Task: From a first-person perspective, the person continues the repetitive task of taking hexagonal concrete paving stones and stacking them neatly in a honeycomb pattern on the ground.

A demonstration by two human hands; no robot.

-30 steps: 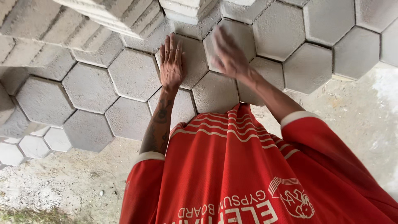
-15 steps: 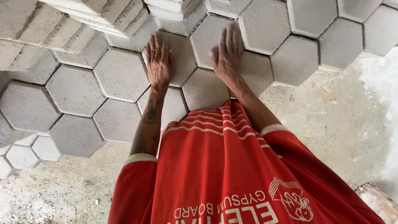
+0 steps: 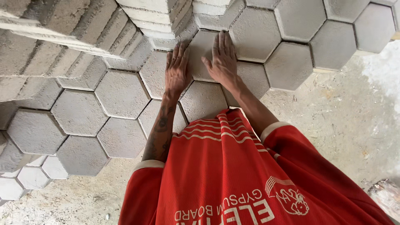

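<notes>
Grey hexagonal concrete pavers lie fitted together like a honeycomb on the ground. My left hand (image 3: pixel 176 70) rests flat, fingers stretched, along the left edge of one paver (image 3: pixel 203 52) in the middle. My right hand (image 3: pixel 223 58) lies flat on that same paver's right side, fingers pointing away from me. The two hands sit close together, a finger's width apart, and neither one grips anything. My red short-sleeved shirt (image 3: pixel 233 175) fills the lower middle of the view.
Stacks of grey pavers on edge (image 3: pixel 62 33) and a pile of blocks (image 3: pixel 166 14) rise at the top left. Smaller pale hexagons (image 3: pixel 31 177) lie at the lower left. Bare sandy ground (image 3: pixel 346 121) spreads to the right of the laid pavers.
Both hands have drawn closer together and now lie side by side on one paver. The view has shifted, so the pavers sit further right in the picture.
</notes>
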